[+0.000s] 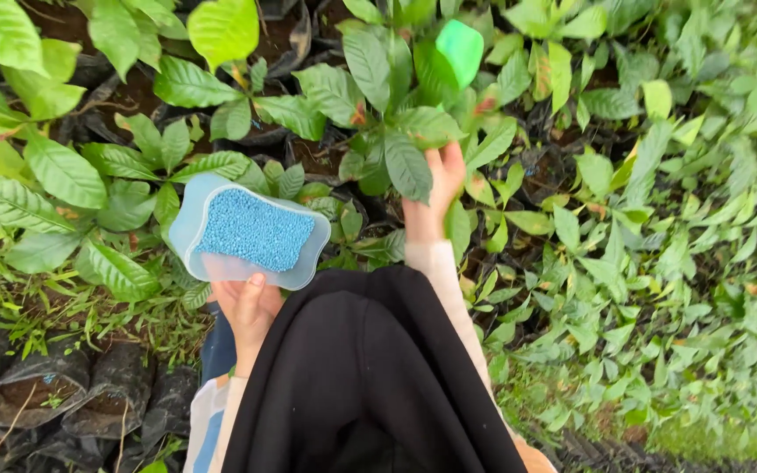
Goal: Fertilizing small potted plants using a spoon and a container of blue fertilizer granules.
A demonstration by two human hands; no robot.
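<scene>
My left hand [247, 308] holds a clear plastic tray [187, 235] by its near edge, thumb on the rim. The tray is filled with small blue granules [252, 230]. My right hand [435, 194] reaches forward into the leaves of a young seedling [392, 118], fingers partly hidden behind the foliage; I cannot tell whether it holds anything. A black cloth [370, 377] hangs below me between my two arms.
Rows of seedlings stand in black soil-filled nursery bags [41, 394] at the lower left and under the plants ahead. Dense green seedling leaves [676, 263] cover the right side. Grass grows among the bags at left.
</scene>
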